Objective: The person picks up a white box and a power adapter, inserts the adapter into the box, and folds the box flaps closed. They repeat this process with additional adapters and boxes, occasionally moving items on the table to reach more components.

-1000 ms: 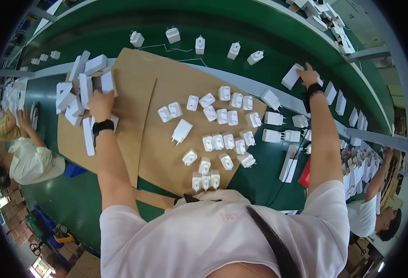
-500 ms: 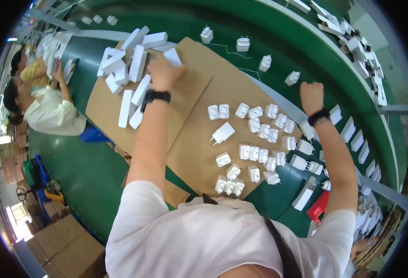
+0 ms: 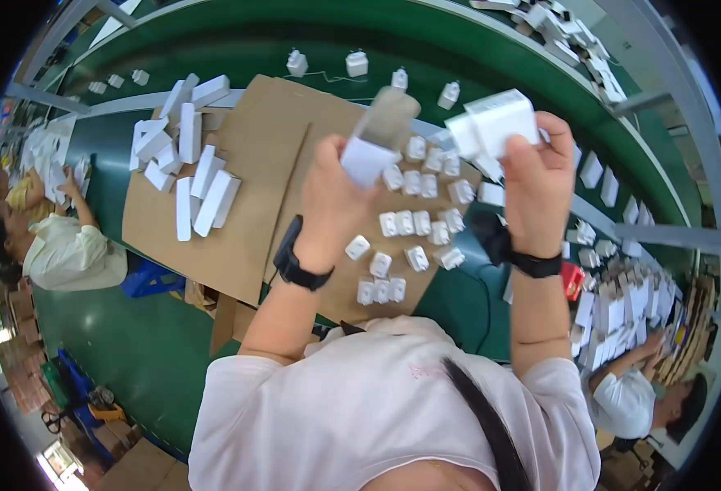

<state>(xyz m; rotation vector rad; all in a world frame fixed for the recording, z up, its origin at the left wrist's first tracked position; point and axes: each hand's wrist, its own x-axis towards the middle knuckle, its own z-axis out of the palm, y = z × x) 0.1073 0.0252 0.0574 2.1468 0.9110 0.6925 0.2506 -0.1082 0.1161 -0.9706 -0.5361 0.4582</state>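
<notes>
The bench (image 3: 450, 307) is surfaced in green and partly covered by a cardboard sheet (image 3: 250, 155) divided by a crease. On the left panel, white boxes (image 3: 186, 131) are heaped, some overlapped. On the right panel, white adapters (image 3: 397, 290) are arranged in loose clusters. Behind the bench, a green belt (image 3: 238, 51) is occupied by spaced adapters; farther right, boxes are lined up on it.

Cardboard (image 3: 250, 155) on the tabletop (image 3: 450, 307): boxes (image 3: 187, 135) left of the left fingers (image 3: 330, 151); plug adapters (image 3: 405, 222) between the left fingers and the right fingers (image 3: 555, 129).
</notes>
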